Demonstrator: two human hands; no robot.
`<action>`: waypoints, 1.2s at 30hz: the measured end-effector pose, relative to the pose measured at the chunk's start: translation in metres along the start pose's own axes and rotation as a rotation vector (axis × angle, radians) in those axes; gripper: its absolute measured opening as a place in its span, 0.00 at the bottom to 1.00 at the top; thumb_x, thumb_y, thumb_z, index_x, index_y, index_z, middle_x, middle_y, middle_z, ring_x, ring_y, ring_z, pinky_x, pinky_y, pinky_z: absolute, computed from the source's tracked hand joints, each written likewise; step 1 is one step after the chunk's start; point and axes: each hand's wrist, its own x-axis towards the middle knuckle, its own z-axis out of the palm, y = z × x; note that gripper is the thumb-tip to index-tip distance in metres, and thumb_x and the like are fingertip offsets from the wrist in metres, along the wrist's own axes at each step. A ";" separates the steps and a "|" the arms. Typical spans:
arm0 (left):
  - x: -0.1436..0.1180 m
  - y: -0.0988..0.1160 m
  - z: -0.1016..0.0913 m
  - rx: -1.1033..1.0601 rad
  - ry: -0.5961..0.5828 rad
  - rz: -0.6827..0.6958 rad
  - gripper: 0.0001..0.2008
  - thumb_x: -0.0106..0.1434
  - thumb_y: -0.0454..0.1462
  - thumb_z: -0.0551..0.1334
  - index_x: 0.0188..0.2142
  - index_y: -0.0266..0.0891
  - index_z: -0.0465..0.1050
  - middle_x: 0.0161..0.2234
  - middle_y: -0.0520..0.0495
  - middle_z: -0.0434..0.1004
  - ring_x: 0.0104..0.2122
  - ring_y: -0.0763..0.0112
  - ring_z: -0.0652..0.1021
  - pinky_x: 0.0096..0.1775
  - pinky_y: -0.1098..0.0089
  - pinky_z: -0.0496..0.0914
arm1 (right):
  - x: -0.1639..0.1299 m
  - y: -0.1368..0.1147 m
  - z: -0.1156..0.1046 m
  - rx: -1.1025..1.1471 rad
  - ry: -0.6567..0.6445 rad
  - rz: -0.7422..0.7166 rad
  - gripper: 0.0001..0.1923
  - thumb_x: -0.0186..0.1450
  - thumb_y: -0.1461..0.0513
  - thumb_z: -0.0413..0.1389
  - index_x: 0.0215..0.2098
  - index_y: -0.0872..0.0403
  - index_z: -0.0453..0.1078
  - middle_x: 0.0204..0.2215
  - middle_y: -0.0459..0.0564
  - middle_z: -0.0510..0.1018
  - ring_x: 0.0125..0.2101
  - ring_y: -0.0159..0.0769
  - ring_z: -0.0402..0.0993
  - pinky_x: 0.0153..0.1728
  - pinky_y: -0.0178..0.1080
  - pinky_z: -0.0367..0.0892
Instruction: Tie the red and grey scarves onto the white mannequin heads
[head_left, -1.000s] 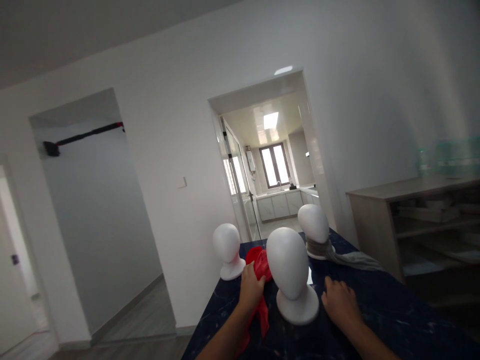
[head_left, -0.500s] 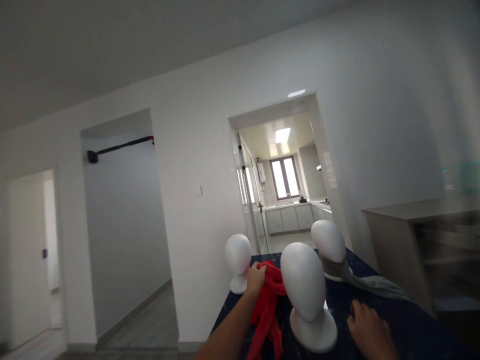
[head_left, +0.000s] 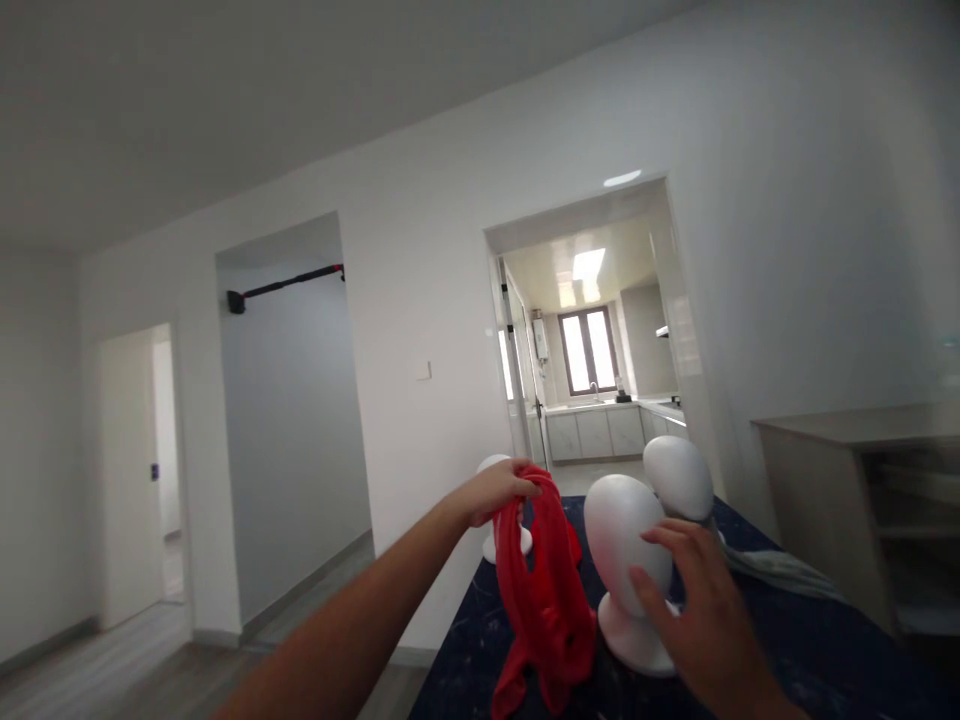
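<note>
A red scarf (head_left: 546, 590) hangs in loose folds from my left hand (head_left: 499, 492), whose fingers are closed on its top edge. Its lower end reaches the dark blue tabletop. Just right of the scarf stands a white foam mannequin head (head_left: 619, 530), upright on its round base. My right hand (head_left: 694, 600) is in front of that head with fingers spread, holding nothing; whether it touches the foam I cannot tell. Behind my left hand, a second white head (head_left: 491, 462) is mostly hidden. A third white head (head_left: 679, 478) at the back right has a grey scarf (head_left: 784, 568) at its neck.
The dark blue table (head_left: 472, 640) carries all the heads. To its right stands a wooden shelf unit (head_left: 810, 500). Beyond the table a doorway opens on a kitchen with white cabinets (head_left: 592, 435). A black bar (head_left: 292, 280) spans an alcove at left.
My left hand has lifted the red scarf up from the table. My right hand has moved left and opened in front of the nearest head. The view has turned slightly left.
</note>
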 end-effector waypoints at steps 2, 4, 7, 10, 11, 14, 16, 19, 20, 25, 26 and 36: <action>0.000 0.038 0.017 0.259 -0.029 0.101 0.15 0.54 0.37 0.70 0.43 0.38 0.78 0.32 0.49 0.82 0.27 0.70 0.78 0.28 0.73 0.69 | 0.012 -0.039 0.020 0.194 -0.135 0.138 0.38 0.64 0.50 0.65 0.68 0.46 0.59 0.65 0.57 0.69 0.64 0.55 0.66 0.65 0.59 0.62; -0.001 0.072 0.041 0.491 -0.076 0.227 0.13 0.56 0.37 0.68 0.42 0.40 0.79 0.34 0.50 0.82 0.31 0.68 0.79 0.31 0.71 0.70 | 0.024 -0.062 0.038 0.425 -0.259 0.289 0.45 0.62 0.50 0.67 0.71 0.47 0.54 0.67 0.57 0.70 0.65 0.54 0.68 0.65 0.57 0.64; -0.005 0.110 0.075 0.695 -0.107 0.407 0.14 0.56 0.35 0.66 0.43 0.42 0.79 0.38 0.50 0.83 0.35 0.66 0.80 0.33 0.70 0.70 | 0.038 -0.077 0.054 0.627 -0.354 0.426 0.34 0.60 0.50 0.68 0.61 0.50 0.67 0.57 0.57 0.80 0.59 0.55 0.75 0.61 0.55 0.68; -0.006 0.131 0.092 0.752 -0.069 0.497 0.15 0.57 0.36 0.66 0.45 0.42 0.79 0.41 0.49 0.83 0.39 0.64 0.80 0.36 0.68 0.71 | 0.044 -0.082 0.051 0.807 -0.359 0.544 0.25 0.59 0.52 0.70 0.50 0.52 0.74 0.49 0.56 0.84 0.52 0.54 0.79 0.58 0.54 0.70; -0.007 0.134 0.092 0.749 -0.055 0.512 0.15 0.57 0.37 0.66 0.45 0.42 0.79 0.42 0.48 0.83 0.39 0.63 0.80 0.37 0.67 0.71 | 0.044 -0.081 0.046 0.906 -0.379 0.606 0.24 0.59 0.53 0.69 0.50 0.52 0.74 0.47 0.54 0.85 0.49 0.53 0.81 0.55 0.53 0.72; -0.014 0.141 0.081 0.699 -0.076 0.551 0.16 0.59 0.40 0.69 0.47 0.42 0.79 0.42 0.47 0.83 0.40 0.62 0.81 0.39 0.65 0.72 | 0.049 -0.069 0.018 1.082 -0.539 0.780 0.22 0.61 0.55 0.68 0.51 0.53 0.74 0.29 0.46 0.84 0.30 0.42 0.81 0.44 0.50 0.77; -0.020 0.142 0.068 0.678 -0.116 0.567 0.16 0.58 0.40 0.71 0.46 0.41 0.79 0.40 0.46 0.83 0.38 0.63 0.80 0.38 0.65 0.72 | 0.057 -0.054 -0.008 1.004 -0.704 0.790 0.19 0.62 0.54 0.68 0.47 0.54 0.74 0.17 0.39 0.75 0.18 0.32 0.69 0.39 0.47 0.78; -0.028 0.141 0.054 0.715 -0.162 0.568 0.17 0.56 0.38 0.73 0.46 0.42 0.80 0.39 0.47 0.83 0.36 0.63 0.79 0.37 0.66 0.70 | 0.077 -0.031 -0.049 0.860 -0.882 0.693 0.20 0.66 0.46 0.65 0.41 0.54 0.73 0.13 0.35 0.67 0.13 0.24 0.55 0.33 0.44 0.78; -0.030 0.140 0.052 0.739 -0.172 0.568 0.18 0.56 0.36 0.73 0.47 0.43 0.80 0.39 0.47 0.83 0.37 0.63 0.79 0.36 0.66 0.70 | 0.084 -0.025 -0.061 0.832 -0.899 0.679 0.22 0.68 0.43 0.62 0.41 0.53 0.73 0.13 0.35 0.68 0.12 0.23 0.54 0.30 0.43 0.78; -0.031 0.140 0.052 0.828 -0.113 0.595 0.20 0.54 0.26 0.65 0.46 0.43 0.80 0.38 0.50 0.83 0.35 0.65 0.79 0.34 0.69 0.66 | 0.109 -0.014 -0.095 0.710 -0.931 0.639 0.25 0.71 0.40 0.56 0.42 0.53 0.72 0.16 0.38 0.72 0.10 0.23 0.57 0.23 0.36 0.74; -0.030 0.141 0.053 0.828 -0.082 0.615 0.19 0.55 0.26 0.64 0.45 0.42 0.79 0.38 0.51 0.82 0.35 0.66 0.79 0.34 0.69 0.65 | 0.110 -0.014 -0.098 0.693 -0.952 0.633 0.24 0.71 0.41 0.56 0.42 0.53 0.71 0.17 0.38 0.73 0.10 0.24 0.59 0.22 0.36 0.74; -0.019 0.110 0.052 0.902 -0.068 0.773 0.16 0.56 0.26 0.61 0.43 0.42 0.76 0.43 0.47 0.77 0.40 0.63 0.77 0.40 0.67 0.68 | 0.079 0.041 -0.092 0.769 -0.978 0.768 0.30 0.70 0.37 0.52 0.37 0.54 0.72 0.13 0.37 0.66 0.10 0.24 0.56 0.11 0.29 0.60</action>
